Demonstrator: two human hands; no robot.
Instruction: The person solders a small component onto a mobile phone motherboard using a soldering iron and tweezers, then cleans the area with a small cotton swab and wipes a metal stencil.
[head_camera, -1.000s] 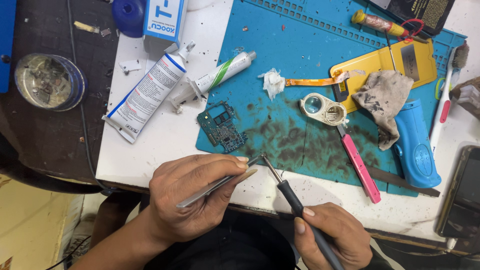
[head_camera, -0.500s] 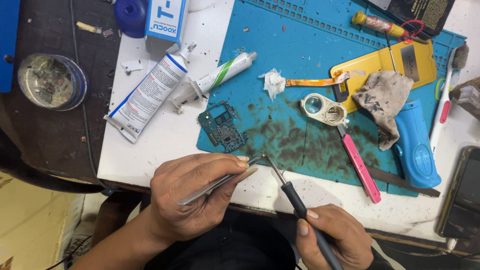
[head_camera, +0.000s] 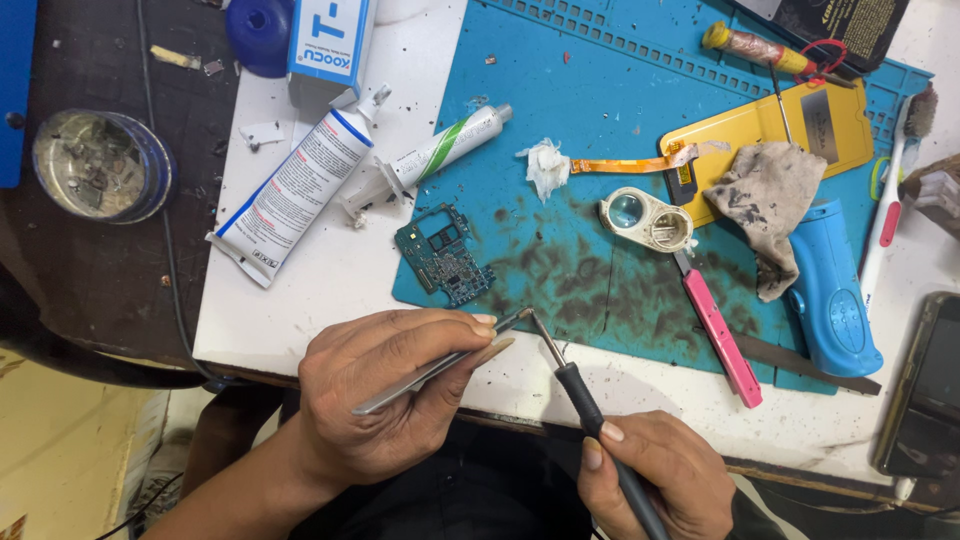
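My left hand (head_camera: 385, 400) grips a pair of metal tweezers (head_camera: 440, 365) whose tips point up and right at the near edge of the blue work mat (head_camera: 600, 130). My right hand (head_camera: 655, 475) holds a black-handled soldering iron (head_camera: 580, 395); its thin metal tip meets the tweezer tips around the mat's front edge. Whatever sits between the tips is too small to make out. A small green circuit board (head_camera: 443, 256) lies on the mat just above my left hand, untouched.
Two glue tubes (head_camera: 290, 195) (head_camera: 430, 160) lie at upper left beside a blue-and-white box (head_camera: 330, 45). A magnifier loupe (head_camera: 647, 220), pink-handled tool (head_camera: 717, 330), dirty rag (head_camera: 765, 205), blue tool (head_camera: 830, 305), yellow phone back (head_camera: 830, 125), toothbrush (head_camera: 885, 220) and phone (head_camera: 925, 385) fill the right. A round dish (head_camera: 95, 165) sits far left.
Both hands have hardly moved; the tweezers and iron tip stay together at the mat's front edge.
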